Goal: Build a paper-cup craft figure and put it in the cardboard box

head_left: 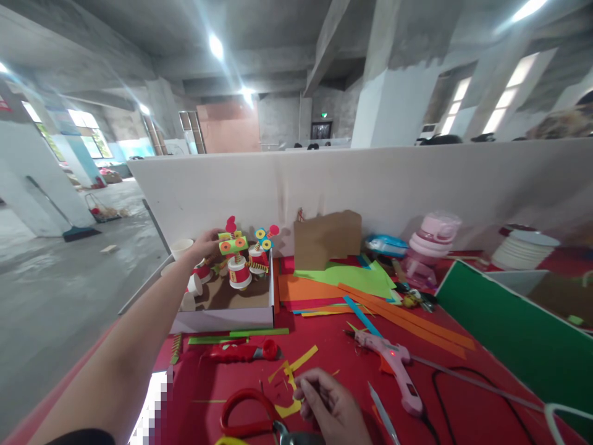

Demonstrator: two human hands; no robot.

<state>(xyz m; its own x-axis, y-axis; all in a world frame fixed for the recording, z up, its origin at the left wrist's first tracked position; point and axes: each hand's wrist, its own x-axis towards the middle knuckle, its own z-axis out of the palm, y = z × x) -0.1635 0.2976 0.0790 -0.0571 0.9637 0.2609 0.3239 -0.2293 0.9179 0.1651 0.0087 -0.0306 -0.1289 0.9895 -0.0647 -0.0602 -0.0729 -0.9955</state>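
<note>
My left hand (pixel 209 243) reaches over a shallow cardboard box (pixel 227 319) and grips a paper-cup figure (pixel 239 272) by its green rolled-paper head; my fingertips are partly hidden behind it. The figure has a folded paper spring neck and a red topknot. Beside it stands a second paper-cup figure (pixel 257 258) with a blue and yellow head. More white cups lie at the box's left side. My right hand (pixel 330 402) rests low over the table, fingers curled together beside yellow paper scraps (pixel 290 374); whether anything is pinched there is hidden.
Red-handled scissors (pixel 248 411) lie left of my right hand, below a red utility knife (pixel 236 351). On the right are a pink glue gun (pixel 393 364) with a cord and a pointed blade (pixel 382 411). Behind are coloured paper sheets (pixel 310 288), a pink bottle (pixel 428 247) and a green panel (pixel 500 340).
</note>
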